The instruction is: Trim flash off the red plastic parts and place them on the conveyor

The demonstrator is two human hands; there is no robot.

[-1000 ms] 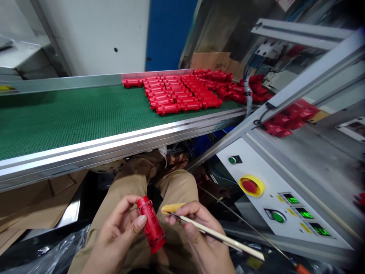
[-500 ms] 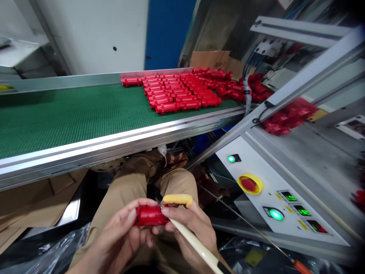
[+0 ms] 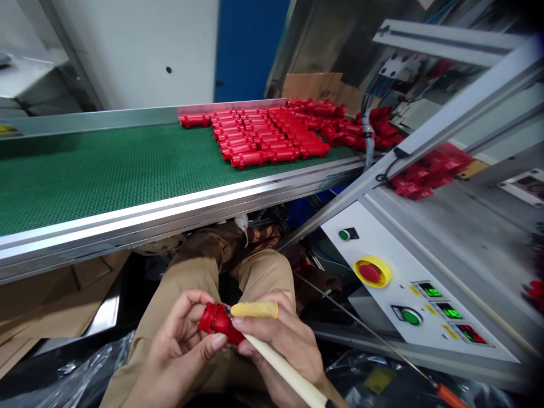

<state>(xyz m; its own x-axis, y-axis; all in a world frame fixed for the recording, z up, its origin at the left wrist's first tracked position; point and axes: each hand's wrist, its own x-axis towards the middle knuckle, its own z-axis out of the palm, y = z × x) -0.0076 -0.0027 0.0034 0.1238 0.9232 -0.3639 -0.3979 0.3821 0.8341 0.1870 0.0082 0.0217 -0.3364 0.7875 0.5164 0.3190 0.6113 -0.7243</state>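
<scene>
Though partly hidden, red part (image 3: 217,318): near centre of scene, above brown-trousered lap (image 3: 263,277), right end angled slightly nearer, held between both hands.
Left hand (image 3: 181,343): fingers closed round left end of red part, thumb on near side.
Right hand (image 3: 289,343): fingers narrow, pinching cream-handled tool (image 3: 287,365), fingertips at right end of red part.
Cream-handled tool: slanting from red part toward near right, dark at near end; working tip too hidden to tell contact.
Yellow finger cover (image 3: 255,309): worn on right hand, just beside red part.
Green belt (image 3: 106,164): beyond lap, crossing from left to right, edged on near side by metal rail (image 3: 170,209).
Rows of red parts (image 3: 263,141): lying on green belt, packed close, one jutting left at far edge.
Heaped red parts (image 3: 335,122): right of rows, jumbled, upright cardboard (image 3: 312,86) behind.
Control panel (image 3: 403,272): right, tilted; red button (image 3: 371,272) in yellow collar, green buttons, three lit displays (image 3: 449,311).
Orange handle (image 3: 448,395): near right, on thin rod.
Cardboard sheets (image 3: 55,306): left, below green belt.
Clear plastic film (image 3: 85,368): near left.
</scene>
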